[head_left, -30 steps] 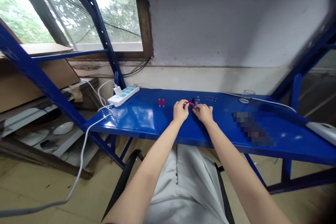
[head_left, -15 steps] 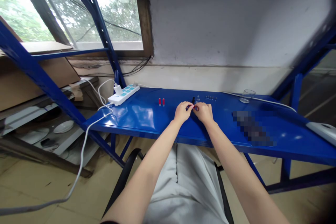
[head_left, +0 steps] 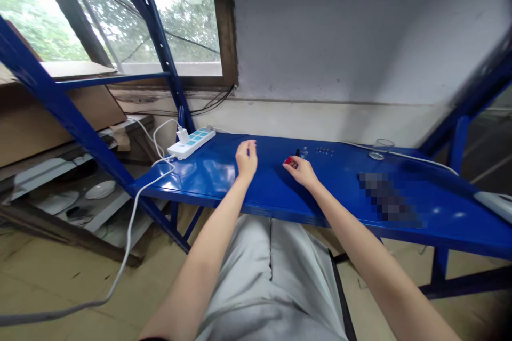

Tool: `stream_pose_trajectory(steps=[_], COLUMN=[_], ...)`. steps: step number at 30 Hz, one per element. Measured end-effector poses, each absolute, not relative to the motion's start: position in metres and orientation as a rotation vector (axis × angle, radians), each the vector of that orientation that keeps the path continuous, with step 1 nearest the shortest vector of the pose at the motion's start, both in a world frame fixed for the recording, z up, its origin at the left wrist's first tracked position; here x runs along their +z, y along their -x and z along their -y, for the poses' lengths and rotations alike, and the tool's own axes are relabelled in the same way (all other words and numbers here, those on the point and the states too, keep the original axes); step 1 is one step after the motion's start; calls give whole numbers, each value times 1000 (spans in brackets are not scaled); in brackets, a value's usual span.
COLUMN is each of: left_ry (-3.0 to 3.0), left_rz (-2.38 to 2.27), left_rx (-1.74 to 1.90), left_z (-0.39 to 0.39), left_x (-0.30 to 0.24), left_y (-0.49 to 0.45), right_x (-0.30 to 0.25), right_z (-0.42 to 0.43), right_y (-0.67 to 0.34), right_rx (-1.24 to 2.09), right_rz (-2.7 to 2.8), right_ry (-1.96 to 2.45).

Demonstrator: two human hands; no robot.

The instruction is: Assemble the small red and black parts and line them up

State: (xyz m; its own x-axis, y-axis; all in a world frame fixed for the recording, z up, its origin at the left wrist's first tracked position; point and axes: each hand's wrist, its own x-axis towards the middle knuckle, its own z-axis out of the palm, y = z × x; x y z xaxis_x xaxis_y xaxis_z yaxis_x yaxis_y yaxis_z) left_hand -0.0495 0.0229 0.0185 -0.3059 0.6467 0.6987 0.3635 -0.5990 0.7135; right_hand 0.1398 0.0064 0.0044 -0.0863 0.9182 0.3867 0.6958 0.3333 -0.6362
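Note:
My right hand [head_left: 302, 170] is above the middle of the blue table, its thumb and fingers closed on a small red piece [head_left: 288, 160]. Just beyond it are a small black piece [head_left: 297, 153] and a small clear piece [head_left: 304, 152], too small to make out. My left hand [head_left: 246, 161] is further left over the table, fingers partly stretched and curved, the thumb apart from them. It covers the spot of the two small red cylinders, which are hidden; nothing shows in its fingers.
Several tiny pieces [head_left: 325, 151] lie in rows behind my right hand. A clear glass [head_left: 378, 150] stands at the back right, near a blurred-out dark object [head_left: 390, 200]. A white power strip [head_left: 192, 143] with a plugged-in cable lies at the left end of the blue table [head_left: 200, 178].
My hands were together at the table's middle and have come apart. The left moved left, over the two red cylinders. The right stays near the middle with the red piece.

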Motion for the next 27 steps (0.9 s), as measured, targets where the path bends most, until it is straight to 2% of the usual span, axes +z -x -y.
stream_pose_trajectory(steps=[3, 8, 20, 27], left_ry=[-1453, -1156, -890, -867], left_rz=[-1391, -1386, -1288, -1282], left_rx=[2113, 2153, 2162, 2172], left_z=[-29, -30, -32, -32], left_x=[14, 6, 2, 2], left_y=[83, 98, 100, 101], right_x=[10, 9, -6, 9], right_z=[-20, -48, -74, -66], right_y=[-114, -70, -47, -49], right_rx=[534, 511, 465, 441], right_rz=[1859, 1854, 1920, 2027], right_ry=[1486, 1586, 1697, 1733])
